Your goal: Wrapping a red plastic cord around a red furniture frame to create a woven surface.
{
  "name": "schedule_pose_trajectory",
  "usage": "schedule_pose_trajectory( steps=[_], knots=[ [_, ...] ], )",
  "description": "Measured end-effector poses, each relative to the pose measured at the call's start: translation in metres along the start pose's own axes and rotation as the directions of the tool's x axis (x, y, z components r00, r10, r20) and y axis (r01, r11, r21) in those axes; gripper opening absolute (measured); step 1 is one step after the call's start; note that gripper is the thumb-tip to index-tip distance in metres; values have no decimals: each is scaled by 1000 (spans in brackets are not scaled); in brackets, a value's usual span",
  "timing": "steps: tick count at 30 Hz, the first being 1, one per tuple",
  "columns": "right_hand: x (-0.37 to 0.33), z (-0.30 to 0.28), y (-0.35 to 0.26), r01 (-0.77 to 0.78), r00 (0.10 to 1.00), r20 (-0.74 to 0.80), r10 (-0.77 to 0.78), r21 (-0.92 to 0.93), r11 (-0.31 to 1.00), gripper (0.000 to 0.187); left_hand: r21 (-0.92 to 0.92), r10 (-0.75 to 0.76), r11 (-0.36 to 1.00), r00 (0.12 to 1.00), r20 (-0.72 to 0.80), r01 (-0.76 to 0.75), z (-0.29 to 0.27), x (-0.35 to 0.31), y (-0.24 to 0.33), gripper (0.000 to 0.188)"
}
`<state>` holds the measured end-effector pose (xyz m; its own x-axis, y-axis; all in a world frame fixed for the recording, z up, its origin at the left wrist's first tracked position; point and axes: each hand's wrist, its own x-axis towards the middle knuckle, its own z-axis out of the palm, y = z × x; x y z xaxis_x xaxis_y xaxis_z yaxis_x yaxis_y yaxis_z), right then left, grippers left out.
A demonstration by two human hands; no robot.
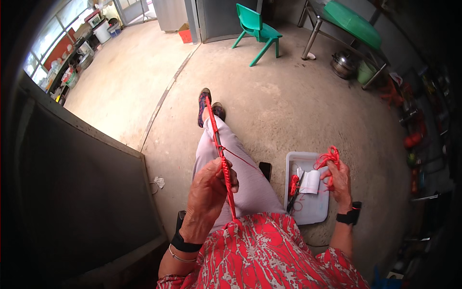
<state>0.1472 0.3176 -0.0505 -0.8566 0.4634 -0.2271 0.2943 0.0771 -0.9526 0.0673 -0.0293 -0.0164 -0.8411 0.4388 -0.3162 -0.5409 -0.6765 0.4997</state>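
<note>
A red braided cord [228,179] runs taut from my shoe [204,107] over my legs to my waist, with a dark core showing along its upper part. My left hand [204,195] grips it between thumb and fingers at about the middle. Out to the right, my right hand [340,185] is closed round a looped bundle of red cord [328,157]. A thin red strand [239,157] leaves the braid toward the right; its far end is too faint to follow. Below the right hand, a white plastic tray [308,219] holds scissors [294,192], a white paper roll [312,182] and a red cord bundle [293,185].
A black phone [265,171] lies on the floor beside the tray. Ahead stand a green plastic chair [257,29] and a metal-legged table [312,41] with a lidded pot [343,65] below. A dark panel [86,192] rises at my left.
</note>
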Motion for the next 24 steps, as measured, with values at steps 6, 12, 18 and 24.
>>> schedule_pose_trajectory(
  steps=[6,12,18,24],
  knots=[
    [-8,127,-49,-291,869,495,11,493,820,26,36,-14,999,1000,-24,15,10,4,-9,25],
    [4,166,-47,-199,853,520,-35,386,901,32,29,-63,998,998,-13,64,18,5,-10,26],
    [-3,168,-53,-545,685,724,75,442,712,45,-13,-97,995,995,-12,97,20,7,-14,27],
    [-17,163,-53,-463,642,748,170,201,863,30,-14,-148,989,989,-26,148,23,7,-12,28]
  ],
)
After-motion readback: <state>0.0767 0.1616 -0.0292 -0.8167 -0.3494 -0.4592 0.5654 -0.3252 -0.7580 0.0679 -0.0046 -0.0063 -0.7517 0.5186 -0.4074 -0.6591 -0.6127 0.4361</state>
